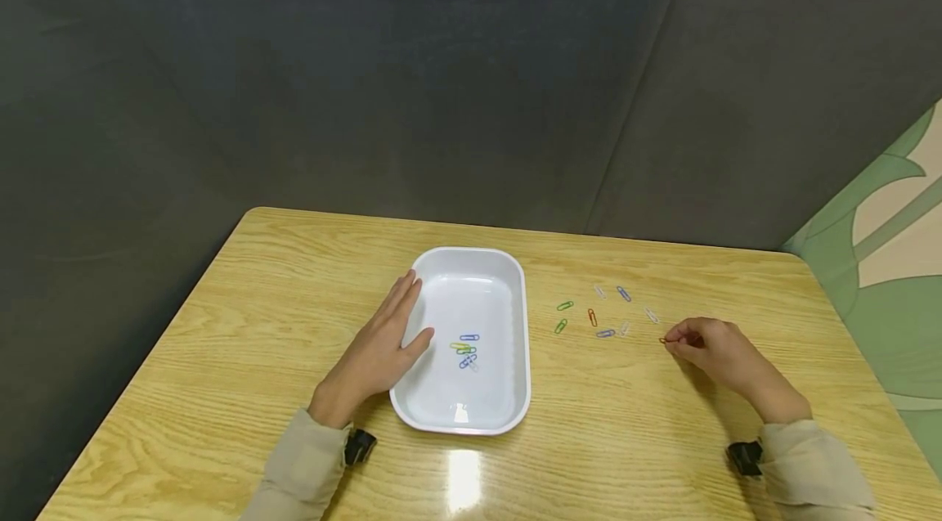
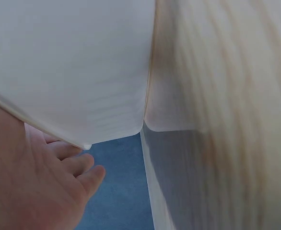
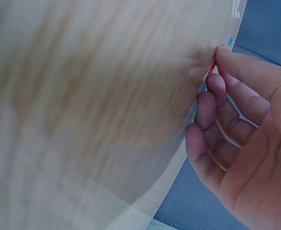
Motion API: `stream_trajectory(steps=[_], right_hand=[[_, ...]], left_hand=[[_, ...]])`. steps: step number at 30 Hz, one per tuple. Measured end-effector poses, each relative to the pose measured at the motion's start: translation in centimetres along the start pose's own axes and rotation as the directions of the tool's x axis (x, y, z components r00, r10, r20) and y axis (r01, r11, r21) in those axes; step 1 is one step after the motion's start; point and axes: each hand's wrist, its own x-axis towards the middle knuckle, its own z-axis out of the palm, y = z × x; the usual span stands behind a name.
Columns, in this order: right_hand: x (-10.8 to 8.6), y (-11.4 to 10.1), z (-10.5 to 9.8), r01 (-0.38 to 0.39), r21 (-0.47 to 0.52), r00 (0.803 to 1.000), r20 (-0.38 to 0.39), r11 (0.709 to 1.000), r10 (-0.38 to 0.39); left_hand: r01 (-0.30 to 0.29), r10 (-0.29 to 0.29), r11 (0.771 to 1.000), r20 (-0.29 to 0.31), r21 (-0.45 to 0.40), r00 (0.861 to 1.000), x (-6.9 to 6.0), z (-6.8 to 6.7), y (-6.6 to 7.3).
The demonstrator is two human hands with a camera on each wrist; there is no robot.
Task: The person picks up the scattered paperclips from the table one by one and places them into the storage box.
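Observation:
My right hand [image 1: 717, 351] pinches a red paper clip [image 3: 212, 65] between thumb and fingertips, low over the table's right side. At the left rim of the white tray [image 1: 471, 261] rests my left hand [image 1: 378, 345], its fingers straight along the edge. Inside the tray lie several paper clips: a blue clip [image 1: 468, 338], a yellow clip [image 1: 459, 346], and green, blue and white ones bunched together. Between the tray and my right hand, several loose clips are scattered, among them a green clip [image 1: 564, 306], a red clip [image 1: 592, 317] and a blue clip [image 1: 624, 294].
The wooden table [image 1: 243, 325] carries all of this. Behind its far edge hangs a dark cloth [image 1: 441, 96]. A green and beige patterned panel [image 1: 898, 259] stands past the right edge.

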Motion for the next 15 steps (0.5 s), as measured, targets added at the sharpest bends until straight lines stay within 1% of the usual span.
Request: stream_trajectory(steps=[8, 13, 15], right_hand=[[0.12, 0.2, 0.22, 0.036, 0.016, 0.999, 0.04, 0.999, -0.037], [0.11, 0.35, 0.36, 0.085, 0.029, 0.996, 0.028, 0.996, -0.086], [0.11, 0.35, 0.41, 0.09, 0.031, 0.996, 0.023, 0.996, -0.09]], left_hand=[[-0.006, 0.006, 1.0, -0.007, 0.0, 1.0, -0.03, 0.05, -0.01], [-0.004, 0.004, 1.0, -0.001, 0.002, 1.0, 0.0, 0.03, -0.01], [-0.007, 0.007, 1.0, -0.003, 0.0, 1.0, 0.02, 0.0, 0.0]])
